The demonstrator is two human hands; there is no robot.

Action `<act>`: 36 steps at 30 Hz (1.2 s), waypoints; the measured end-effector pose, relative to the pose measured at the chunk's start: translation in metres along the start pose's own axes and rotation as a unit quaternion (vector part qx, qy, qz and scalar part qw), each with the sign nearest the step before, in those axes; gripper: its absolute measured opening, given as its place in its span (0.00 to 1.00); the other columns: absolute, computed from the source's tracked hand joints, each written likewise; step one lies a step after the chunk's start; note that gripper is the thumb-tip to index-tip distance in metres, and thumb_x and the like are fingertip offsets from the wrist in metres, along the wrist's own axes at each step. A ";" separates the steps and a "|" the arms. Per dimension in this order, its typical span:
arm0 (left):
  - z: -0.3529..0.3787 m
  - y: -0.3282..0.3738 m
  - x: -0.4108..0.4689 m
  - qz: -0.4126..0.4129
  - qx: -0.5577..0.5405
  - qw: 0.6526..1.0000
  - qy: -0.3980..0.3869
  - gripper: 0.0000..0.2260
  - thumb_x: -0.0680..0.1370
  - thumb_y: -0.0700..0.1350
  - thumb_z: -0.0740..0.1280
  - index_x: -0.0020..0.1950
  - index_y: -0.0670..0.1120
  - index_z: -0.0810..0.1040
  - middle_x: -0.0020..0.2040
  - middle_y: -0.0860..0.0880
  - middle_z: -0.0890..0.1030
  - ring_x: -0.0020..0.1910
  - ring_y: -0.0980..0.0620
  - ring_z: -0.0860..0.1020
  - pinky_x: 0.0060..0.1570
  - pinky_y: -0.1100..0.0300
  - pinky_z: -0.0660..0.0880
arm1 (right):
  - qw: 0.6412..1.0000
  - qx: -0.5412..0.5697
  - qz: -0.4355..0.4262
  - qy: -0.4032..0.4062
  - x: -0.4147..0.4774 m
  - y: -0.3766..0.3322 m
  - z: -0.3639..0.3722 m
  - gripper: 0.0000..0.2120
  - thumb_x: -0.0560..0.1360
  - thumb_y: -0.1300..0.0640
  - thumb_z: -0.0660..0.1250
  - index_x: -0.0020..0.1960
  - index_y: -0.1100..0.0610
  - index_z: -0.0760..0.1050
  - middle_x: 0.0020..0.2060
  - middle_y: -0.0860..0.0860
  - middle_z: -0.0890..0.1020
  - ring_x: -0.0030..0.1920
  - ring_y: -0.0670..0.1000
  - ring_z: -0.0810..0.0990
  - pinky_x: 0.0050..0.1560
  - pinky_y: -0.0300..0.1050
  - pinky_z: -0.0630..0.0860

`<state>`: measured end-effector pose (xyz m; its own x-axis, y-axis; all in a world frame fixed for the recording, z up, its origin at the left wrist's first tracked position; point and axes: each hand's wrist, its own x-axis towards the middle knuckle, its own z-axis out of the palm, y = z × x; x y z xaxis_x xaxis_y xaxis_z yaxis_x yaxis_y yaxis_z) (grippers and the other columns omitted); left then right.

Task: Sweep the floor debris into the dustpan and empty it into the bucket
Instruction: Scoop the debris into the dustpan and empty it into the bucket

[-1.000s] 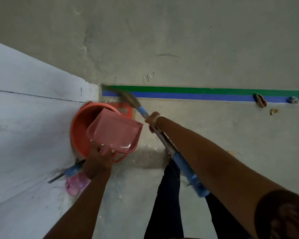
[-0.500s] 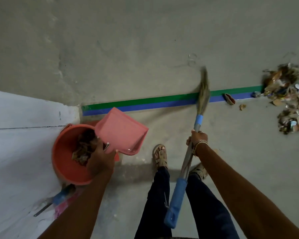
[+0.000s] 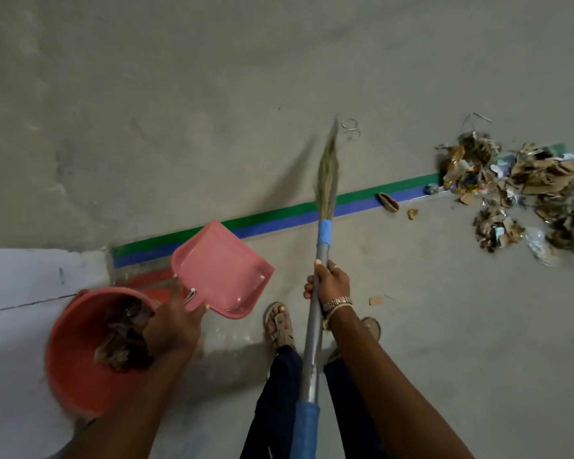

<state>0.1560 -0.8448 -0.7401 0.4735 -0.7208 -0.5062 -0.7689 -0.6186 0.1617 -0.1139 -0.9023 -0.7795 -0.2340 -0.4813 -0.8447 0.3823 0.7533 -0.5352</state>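
the left hand (image 3: 174, 321) has its fingers curled round the handle of the pink dustpan (image 3: 222, 270), held empty in the air just beside the orange bucket (image 3: 70, 369), which has brown scraps inside. the right hand (image 3: 328, 283) has its fingers wrapped round the shaft of the broom (image 3: 314, 342); the bristles are blurred over the green and blue tape line (image 3: 279, 217), and i cannot tell whether they touch the floor (image 3: 212, 94). the debris pile (image 3: 527, 193) lies well apart, toward the right edge of view. the risks, as i judge them: a hard stroke scatters that loose paper and card instead of gathering it, light bits slide under a dustpan lip not pressed flat, and the stray scrap (image 3: 375, 300) near the sandalled foot (image 3: 279, 323) gets missed.
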 end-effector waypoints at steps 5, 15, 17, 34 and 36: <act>0.003 0.019 0.011 0.054 0.107 0.993 -0.011 0.29 0.75 0.61 0.69 0.75 0.60 0.66 0.58 0.43 0.82 0.52 0.35 0.81 0.47 0.47 0.77 | 0.999 -0.015 -0.016 -0.025 0.090 -0.061 0.036 0.09 0.80 0.63 0.64 0.42 0.63 0.69 0.27 0.57 0.70 0.18 0.51 0.70 0.20 0.40 0.71; 0.027 0.081 0.000 0.149 0.131 0.979 -0.049 0.28 0.78 0.57 0.67 0.75 0.48 0.67 0.53 0.42 0.83 0.49 0.39 0.81 0.44 0.53 0.74 | 0.988 0.048 0.002 0.148 0.177 -0.135 -0.097 0.09 0.81 0.60 0.62 0.58 0.59 0.63 0.20 0.56 0.76 0.14 0.49 0.73 0.17 0.37 0.71; 0.034 0.095 -0.009 0.157 0.123 0.978 -0.056 0.29 0.78 0.55 0.68 0.77 0.49 0.65 0.54 0.41 0.82 0.50 0.39 0.81 0.44 0.53 0.73 | 0.982 0.032 -0.003 0.186 0.159 -0.133 -0.147 0.08 0.81 0.60 0.62 0.55 0.62 0.65 0.15 0.53 0.73 0.14 0.49 0.73 0.16 0.36 0.69; 0.101 0.143 -0.072 0.249 0.267 0.924 -0.112 0.33 0.76 0.61 0.68 0.78 0.54 0.64 0.52 0.45 0.83 0.51 0.40 0.82 0.48 0.48 0.76 | 0.992 -0.080 0.095 0.028 -0.077 0.065 -0.364 0.12 0.81 0.60 0.64 0.64 0.53 0.73 0.30 0.58 0.71 0.26 0.54 0.72 0.24 0.42 0.71; 0.107 0.145 -0.080 0.256 0.277 0.919 -0.112 0.34 0.76 0.62 0.67 0.79 0.54 0.61 0.52 0.46 0.83 0.50 0.41 0.82 0.47 0.48 0.77 | 0.984 -0.096 0.148 0.023 -0.077 0.088 -0.372 0.11 0.81 0.60 0.63 0.64 0.56 0.73 0.29 0.57 0.71 0.25 0.53 0.71 0.25 0.42 0.70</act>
<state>-0.0389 -0.8437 -0.7668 -0.0646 -0.7525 -0.6554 -0.9965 0.0831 0.0029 -0.3948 -0.6321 -0.7647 -0.1795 -0.2117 -0.9607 0.2649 0.9301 -0.2544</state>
